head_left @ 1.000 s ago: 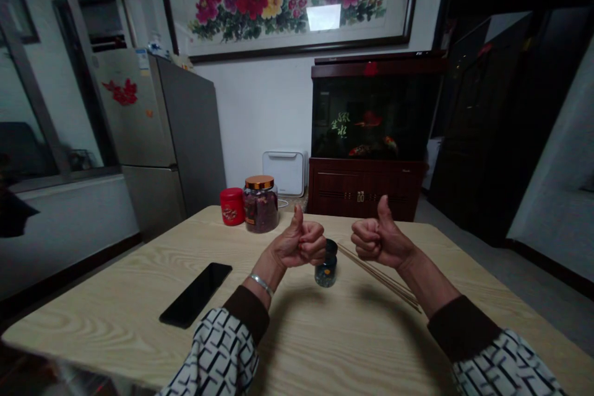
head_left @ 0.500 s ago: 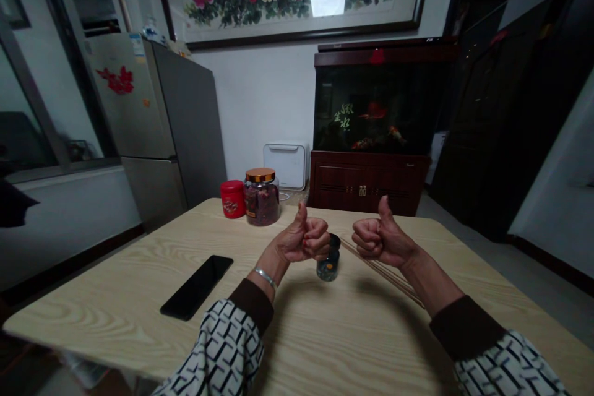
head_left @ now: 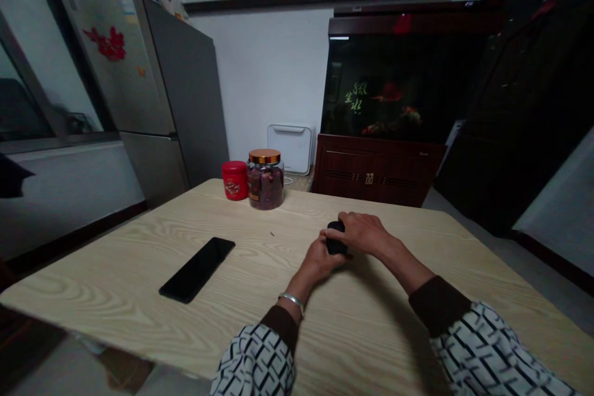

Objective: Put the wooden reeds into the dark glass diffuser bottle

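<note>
Pale wooden table (head_left: pixel 116 272) is stretching under the person's forearms, and a black phone (head_left: pixel 197 270) is lying on it. Further away, a glass jar (head_left: pixel 265 184) and a red tin (head_left: pixel 234 180) are standing side by side. Between the hands, a small dark container (head_left: pixel 336 238) is sitting near the table's middle. The right hand (head_left: pixel 359 234) is curving closed over its top, while the left hand (head_left: pixel 319 258) is holding it from the lower side.

Head camera looks forward and down at the hands (head_left: pixel 357 234).
</note>
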A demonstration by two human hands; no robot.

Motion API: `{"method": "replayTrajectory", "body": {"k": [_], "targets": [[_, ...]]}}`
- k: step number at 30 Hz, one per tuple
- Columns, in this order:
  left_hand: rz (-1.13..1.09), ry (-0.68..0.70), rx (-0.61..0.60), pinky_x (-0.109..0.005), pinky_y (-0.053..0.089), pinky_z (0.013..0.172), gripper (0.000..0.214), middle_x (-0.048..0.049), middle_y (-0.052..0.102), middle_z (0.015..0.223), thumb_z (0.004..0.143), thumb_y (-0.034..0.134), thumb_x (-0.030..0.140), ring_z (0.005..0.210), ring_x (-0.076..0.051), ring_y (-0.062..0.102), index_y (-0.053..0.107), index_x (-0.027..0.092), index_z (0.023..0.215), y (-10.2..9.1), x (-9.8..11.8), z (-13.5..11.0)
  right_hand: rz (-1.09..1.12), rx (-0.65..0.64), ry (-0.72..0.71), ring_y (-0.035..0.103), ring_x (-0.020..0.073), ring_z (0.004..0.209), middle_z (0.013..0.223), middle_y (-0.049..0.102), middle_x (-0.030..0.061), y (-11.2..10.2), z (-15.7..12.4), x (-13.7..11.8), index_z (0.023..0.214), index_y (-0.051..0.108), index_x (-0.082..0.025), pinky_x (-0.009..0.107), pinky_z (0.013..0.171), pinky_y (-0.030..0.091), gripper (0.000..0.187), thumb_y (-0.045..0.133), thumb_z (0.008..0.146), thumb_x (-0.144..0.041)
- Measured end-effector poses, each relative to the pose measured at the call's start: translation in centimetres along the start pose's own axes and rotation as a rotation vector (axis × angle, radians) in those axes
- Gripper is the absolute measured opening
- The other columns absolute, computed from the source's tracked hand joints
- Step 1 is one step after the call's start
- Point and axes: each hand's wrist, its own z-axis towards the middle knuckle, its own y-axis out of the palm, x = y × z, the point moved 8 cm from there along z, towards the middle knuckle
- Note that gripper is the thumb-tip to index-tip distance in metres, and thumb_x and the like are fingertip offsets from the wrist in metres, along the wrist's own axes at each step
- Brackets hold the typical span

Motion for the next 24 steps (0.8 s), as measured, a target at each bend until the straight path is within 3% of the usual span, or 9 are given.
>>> {"method": "replayTrajectory", "body": {"k": [2,5,8,11,13,14,18,20,24], "targets": [[0.073,0.013,0.002,-0.03,0.048,0.075,0.046,-0.0068,0.067,0.098,0.069,0.078,0.034,0.09,-0.022,0.061,0.063,0.013,0.107,0.0,-0.3,0.3,-0.084,-0.055,-0.021,0.066,0.0354,0.099,0.105,0.07,0.0223,0.0,0.9,-0.9,0.105,0.068,-0.015,0.043,0.082,0.046,0.078,0.038,0.081,-0.082],[0.156,0.047,0.048,-0.031,0.047,0.076,0.054,-0.007,0.068,0.1,0.067,0.08,0.036,0.091,-0.023,0.061,0.06,0.015,0.113,-0.9,0.0,0.3,-0.103,-0.104,-0.035,0.066,0.036,0.099,0.105,0.07,0.0229,0.0,1.6,-0.9,0.103,0.07,-0.013,0.044,0.082,0.046,0.066,0.044,0.086,-0.071],[0.193,0.064,0.062,-0.033,0.047,0.079,0.063,-0.0077,0.067,0.104,0.065,0.082,0.038,0.093,-0.024,0.062,0.056,0.017,0.118,-1.4,0.4,0.0,0.021,-0.21,-0.24,0.061,0.033,0.11,0.12,0.065,0.0179,0.0,1.3,-1.6,0.122,0.065,-0.017,0.043,0.09,0.046,0.051,0.06,0.081,-0.047],[0.2,0.09,0.059,-0.034,0.047,0.081,0.062,-0.0087,0.067,0.107,0.066,0.082,0.042,0.095,-0.025,0.061,0.055,0.017,0.117,-1.5,0.7,-0.2,0.21,-0.283,-0.465,0.043,0.0315,0.135,0.15,0.044,0.013,-0.9,0.5,-2.5,0.149,0.04,-0.021,0.043,0.106,0.038,0.085,0.07,0.071,-0.037],[0.173,0.103,0.048,-0.033,0.047,0.08,0.061,-0.0077,0.067,0.105,0.067,0.082,0.04,0.094,-0.024,0.061,0.055,0.018,0.116,-1.4,0.7,-0.2,0.232,-0.246,-0.422,0.034,0.0329,0.142,0.158,0.032,0.0148,-1.3,0.6,-2.2,0.154,0.029,-0.019,0.045,0.11,0.034,0.097,0.071,0.071,-0.046],[0.153,0.105,0.042,-0.032,0.047,0.079,0.061,-0.0068,0.067,0.104,0.067,0.082,0.039,0.093,-0.023,0.062,0.054,0.018,0.116,-1.3,0.7,-0.2,0.199,-0.22,-0.36,0.036,0.0346,0.141,0.157,0.034,0.0172,-1.3,0.8,-1.9,0.154,0.029,-0.017,0.047,0.109,0.034,0.097,0.069,0.073,-0.053],[0.139,0.084,0.063,-0.031,0.047,0.078,0.059,-0.0048,0.067,0.099,0.064,0.083,0.036,0.09,-0.022,0.062,0.055,0.019,0.113,-1.3,0.4,-0.1,-0.019,-0.193,-0.123,0.059,0.0393,0.114,0.122,0.065,0.0229,-0.5,1.2,-0.8,0.131,0.056,-0.014,0.053,0.097,0.039,0.066,0.055,0.084,-0.061],[0.163,0.079,0.065,-0.032,0.046,0.078,0.06,-0.0055,0.067,0.1,0.064,0.083,0.038,0.091,-0.023,0.062,0.055,0.018,0.113,-1.4,0.6,-0.1,-0.006,-0.212,-0.172,0.06,0.0375,0.113,0.12,0.066,0.0194,-0.4,1.1,-1.0,0.127,0.058,-0.017,0.053,0.097,0.039,0.055,0.059,0.084,-0.05],[0.175,0.089,0.049,-0.033,0.046,0.079,0.062,-0.0081,0.067,0.104,0.066,0.082,0.043,0.094,-0.025,0.061,0.055,0.017,0.115,-1.4,0.9,-0.2,0.217,-0.238,-0.421,0.035,0.0324,0.141,0.156,0.035,0.015,-1.1,0.3,-2.2,0.153,0.028,-0.019,0.044,0.109,0.034,0.098,0.073,0.068,-0.038]]}}
